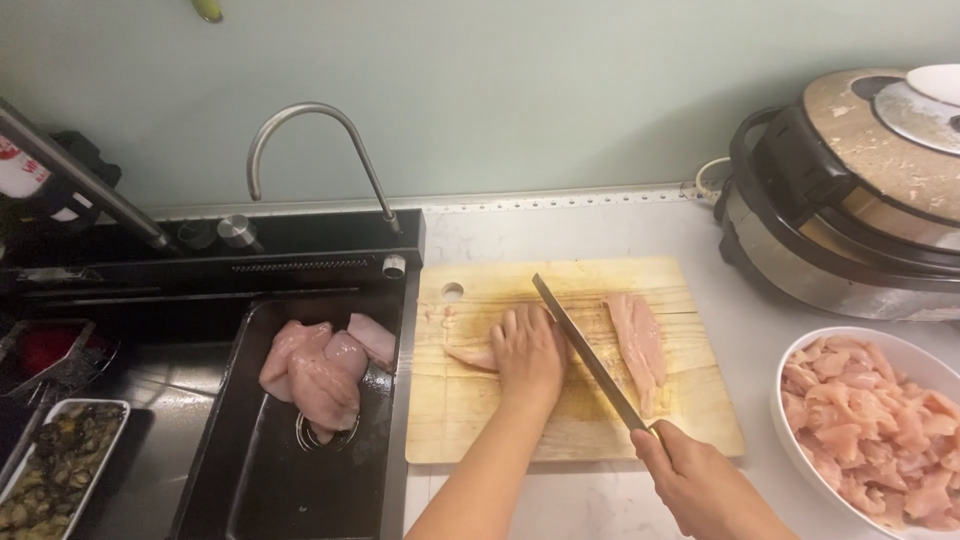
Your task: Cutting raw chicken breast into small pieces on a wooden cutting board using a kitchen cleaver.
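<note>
My left hand (527,352) lies flat on a piece of raw chicken (470,356) on the wooden cutting board (690,400), pressing it down. My right hand (700,483) grips the handle of a long knife (590,355); its blade runs diagonally up the board, just right of my left hand. Right of the blade lies a second strip of raw chicken (640,345).
A black sink (250,470) at left holds several whole chicken breasts (320,365) under a curved tap (320,150). A white bowl (800,445) of cut chicken pieces sits at right. A round electric cooker (850,190) stands back right. A tray of dark shellfish (55,470) sits far left.
</note>
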